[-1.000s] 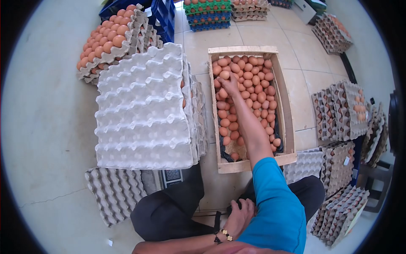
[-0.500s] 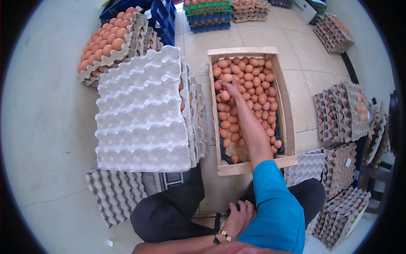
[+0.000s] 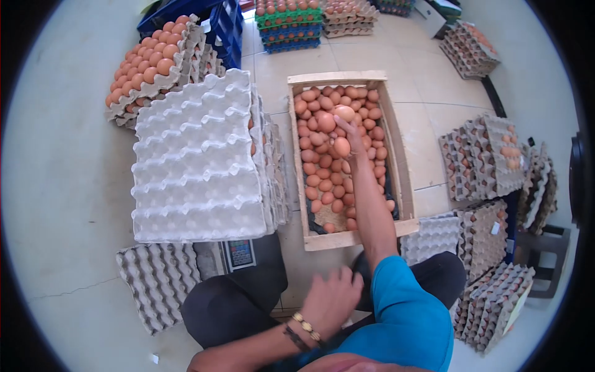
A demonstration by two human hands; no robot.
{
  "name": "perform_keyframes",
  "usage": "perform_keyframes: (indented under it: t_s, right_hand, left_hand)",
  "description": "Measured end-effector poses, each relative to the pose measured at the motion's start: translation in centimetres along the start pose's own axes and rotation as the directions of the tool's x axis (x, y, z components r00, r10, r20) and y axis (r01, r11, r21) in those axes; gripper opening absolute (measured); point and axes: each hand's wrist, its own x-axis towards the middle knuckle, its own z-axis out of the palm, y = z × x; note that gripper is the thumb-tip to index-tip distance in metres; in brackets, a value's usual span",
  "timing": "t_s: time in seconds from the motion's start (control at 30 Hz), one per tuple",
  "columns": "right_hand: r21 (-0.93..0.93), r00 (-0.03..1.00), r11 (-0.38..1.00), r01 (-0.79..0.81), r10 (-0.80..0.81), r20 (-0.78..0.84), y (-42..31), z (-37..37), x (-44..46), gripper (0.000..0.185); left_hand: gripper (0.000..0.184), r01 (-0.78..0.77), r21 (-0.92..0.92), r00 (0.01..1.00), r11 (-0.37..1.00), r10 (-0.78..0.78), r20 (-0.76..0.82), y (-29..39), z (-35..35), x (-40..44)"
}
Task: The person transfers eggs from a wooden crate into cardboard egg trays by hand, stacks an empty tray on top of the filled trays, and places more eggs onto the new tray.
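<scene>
A wooden crate of brown eggs stands on the floor in front of me. Above these eggs is my right hand, its fingers wrapped round three brown eggs; part of its grip is hidden. My left hand, somewhat blurred, hovers over my lap with its fingers apart and nothing visible in it. A bracelet is on that wrist. Left of the crate rises a stack of grey egg trays, topped by an upside-down tray, with some eggs showing at its side.
Tilted trays of eggs lean at the back left beside a blue crate. Green and blue trays hold eggs at the back. More tray stacks line the right side. A keypad device sits below the tall stack.
My right hand has lifted away from the egg pile with eggs in it. My left hand has risen from my lap. The whole view has shifted slightly.
</scene>
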Motion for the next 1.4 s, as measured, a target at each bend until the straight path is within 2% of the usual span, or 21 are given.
perform_keyframes:
  t_s: [0.07, 0.1, 0.2, 0.27, 0.37, 0.4, 0.43, 0.5, 0.63, 0.73, 0.77, 0.9, 0.97, 1.07, 1.13, 1.17, 1.23, 1.3, 1.4]
  right_hand:
    - [0.016, 1.0, 1.0, 0.006, -0.006, 0.002, -2.5, 1.3, -3.5, 0.033]
    - [0.023, 1.0, 1.0, 0.008, -0.008, 0.009, -3.7, 2.1, -5.3, 0.033]
    - [0.051, 1.0, 0.999, -0.01, 0.01, 0.018, -6.1, 5.0, -11.4, 0.033]
    - [0.061, 0.999, 0.998, -0.028, 0.027, 0.019, -7.2, 7.1, -16.0, 0.033]
    - [0.14, 0.995, 0.988, -0.066, 0.056, 0.077, -8.4, 9.2, -22.2, 0.032]
    - [0.182, 0.992, 0.979, -0.088, 0.068, 0.11, -8.3, 9.5, -24.0, 0.032]
    - [0.225, 0.997, 0.972, -0.074, 0.068, 0.032, -7.5, 9.3, -25.0, 0.032]
    - [0.232, 0.995, 0.968, -0.094, 0.087, 0.039, -7.0, 8.9, -27.5, 0.031]
    - [0.252, 0.999, 0.967, -0.038, 0.043, -0.016, -7.1, 8.7, -30.8, 0.029]
    - [0.245, 0.999, 0.968, -0.043, 0.045, -0.002, -8.7, 8.8, -31.7, 0.03]
    - [0.24, 0.999, 0.969, -0.053, 0.052, 0.009, -9.7, 8.9, -32.1, 0.031]
    - [0.084, 0.996, 0.993, 0.085, -0.084, -0.016, -15.3, 11.0, -32.2, 0.029]
    - [-0.02, 0.996, 0.996, 0.088, -0.087, 0.018, -18.6, 11.5, -31.5, 0.033]
    - [-0.047, 0.994, 0.993, 0.111, -0.11, 0.017, -23.5, 13.4, -30.6, 0.033]
    - [0.024, 0.994, 0.994, 0.107, -0.107, 0.023, -25.4, 13.2, -28.8, 0.026]
    - [0.085, 0.995, 0.992, 0.091, -0.093, 0.023, -26.0, 13.4, -28.1, 0.023]
    - [0.18, 0.998, 0.982, 0.052, -0.058, 0.032, -25.8, 13.4, -27.0, 0.019]
    - [0.241, 0.998, 0.97, 0.016, -0.029, 0.049, -25.0, 13.0, -25.6, 0.016]
    - [0.138, 0.997, 0.989, 0.044, -0.051, 0.05, -22.9, 14.2, -25.1, 0.016]
  left_hand:
    - [0.034, 0.032, 0.006, 0.987, 0.999, -0.031, -0.157, -1.0, -3.3, -0.2]
    - [0.033, 0.005, -0.084, 0.943, 0.996, -0.033, -0.33, -1.7, -4.2, -0.3]
    - [0.037, -0.15, -0.282, 0.689, 0.948, -0.105, -0.718, -3.3, -7.1, -0.4]
    - [0.045, -0.107, -0.219, 0.536, 0.97, -0.129, -0.834, -4.5, -7.2, 0.1]
    - [0.05, -0.192, -0.254, 0.558, 0.948, -0.108, -0.823, -5.1, -6.4, 1.0]
    - [0.051, -0.247, -0.261, 0.606, 0.933, -0.061, -0.793, -5.4, -5.6, 1.4]
    - [0.052, -0.304, -0.27, 0.648, 0.914, -0.01, -0.762, -5.6, -4.9, 1.9]
    - [0.051, -0.395, -0.322, 0.742, 0.86, 0.092, -0.664, -4.6, -4.8, 2.3]
    - [0.05, -0.389, -0.516, 0.886, 0.763, 0.156, -0.437, -2.7, -5.8, 0.8]
    - [0.053, -0.536, -0.724, 0.844, 0.435, 0.271, -0.462, -3.5, -5.9, 1.2]
    - [0.057, -0.451, -0.827, 0.89, 0.335, 0.234, -0.391, -3.9, -6.2, 0.7]
    - [0.064, -0.452, -0.892, 0.853, 0.031, 0.307, -0.422, -4.0, -7.7, -1.6]
    - [0.067, -0.483, -0.875, 0.835, 0.028, 0.316, -0.45, -4.5, -8.0, -2.4]
    - [0.068, -0.527, -0.845, 0.832, 0.086, 0.256, -0.492, -5.3, -9.1, -4.7]
    - [0.069, -0.549, -0.824, 0.832, 0.142, 0.19, -0.522, -5.9, -10.1, -6.4]
    - [0.062, -0.605, -0.774, 0.796, 0.187, 0.17, -0.581, -7.4, -10.4, -6.8]
    - [0.058, -0.576, -0.705, 0.773, 0.414, -0.004, -0.634, -11.1, -11.3, -7.8]
    - [0.054, -0.476, -0.652, 0.747, 0.59, -0.119, -0.654, -15.0, -12.3, -8.6]
    - [0.048, -0.261, -0.583, 0.755, 0.769, -0.214, -0.62, -20.1, -12.5, -8.5]
